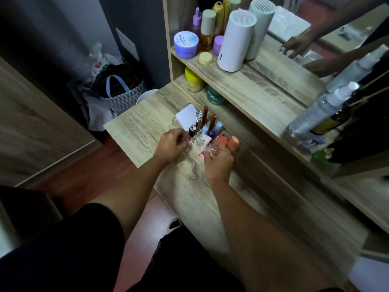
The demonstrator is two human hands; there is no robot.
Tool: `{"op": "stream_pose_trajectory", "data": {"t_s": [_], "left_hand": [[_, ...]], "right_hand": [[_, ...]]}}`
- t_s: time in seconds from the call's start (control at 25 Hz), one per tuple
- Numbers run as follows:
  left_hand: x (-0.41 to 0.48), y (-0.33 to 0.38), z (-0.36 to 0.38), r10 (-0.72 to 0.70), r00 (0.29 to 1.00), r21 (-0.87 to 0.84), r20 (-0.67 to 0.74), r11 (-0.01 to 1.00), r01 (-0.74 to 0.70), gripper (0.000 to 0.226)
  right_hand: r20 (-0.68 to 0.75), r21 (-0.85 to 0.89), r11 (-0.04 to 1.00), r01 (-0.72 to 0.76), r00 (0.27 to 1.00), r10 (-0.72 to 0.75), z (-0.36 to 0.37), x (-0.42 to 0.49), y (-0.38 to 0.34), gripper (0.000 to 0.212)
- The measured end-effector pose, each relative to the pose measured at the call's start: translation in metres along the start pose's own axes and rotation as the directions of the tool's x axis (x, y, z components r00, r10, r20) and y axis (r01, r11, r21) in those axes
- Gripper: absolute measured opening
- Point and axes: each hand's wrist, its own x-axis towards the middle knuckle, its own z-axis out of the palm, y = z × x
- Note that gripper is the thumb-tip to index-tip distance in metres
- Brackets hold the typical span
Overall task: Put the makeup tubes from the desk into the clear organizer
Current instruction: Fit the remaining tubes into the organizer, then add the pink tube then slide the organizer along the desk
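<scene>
Wood-grain table (189, 182) at mid-frame carries both hands. Right hand (217, 163) curls its fingers around a pink tube (201, 155) just below the clear organizer (207, 133). Left hand (171, 145) rests loosely curled against the organizer's left side, apparently empty. Several tubes (212, 122) stand upright inside. Farther up, jars (186, 44) line a shelf (242, 81).

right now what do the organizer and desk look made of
Organizer: clear hard plastic, probably acrylic; the tubes and the desk show through its walls. Desk: pale wood-grain board with a matte finish, likely laminate rather than solid wood, though the picture leaves that open.
</scene>
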Motion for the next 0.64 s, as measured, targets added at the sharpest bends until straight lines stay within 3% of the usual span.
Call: {"op": "stream_pose_trajectory", "data": {"t_s": [0.16, 0.28, 0.36, 0.48, 0.64], "left_hand": [[-0.025, 0.007, 0.01, 0.154, 0.969, 0.089, 0.195, 0.981, -0.174, 0.021], [-0.03, 0.01, 0.017, 0.27, 0.911, 0.2, 0.312, 0.919, -0.341, 0.026], [-0.031, 0.011, 0.022, 0.326, 0.877, 0.259, 0.352, 0.867, -0.426, 0.029], [-0.03, 0.01, 0.03, 0.347, 0.853, 0.341, 0.389, 0.806, -0.484, 0.032], [-0.023, 0.012, 0.037, 0.319, 0.85, 0.394, 0.419, 0.78, -0.487, 0.034]], "right_hand": [[0.003, -0.167, 0.979, 0.118, 0.993, -0.119, -0.016, -0.04, 0.032, 0.025], [-0.019, -0.385, 0.921, 0.064, 0.997, -0.077, -0.022, -0.059, 0.06, 0.05], [0.057, -0.481, 0.876, 0.017, 0.998, 0.012, -0.023, -0.063, 0.077, 0.076], [0.188, -0.526, 0.848, 0.063, 0.981, 0.044, -0.019, -0.064, 0.096, 0.096], [0.235, -0.55, 0.832, 0.076, 0.97, 0.066, -0.012, -0.064, 0.103, 0.102]]}}
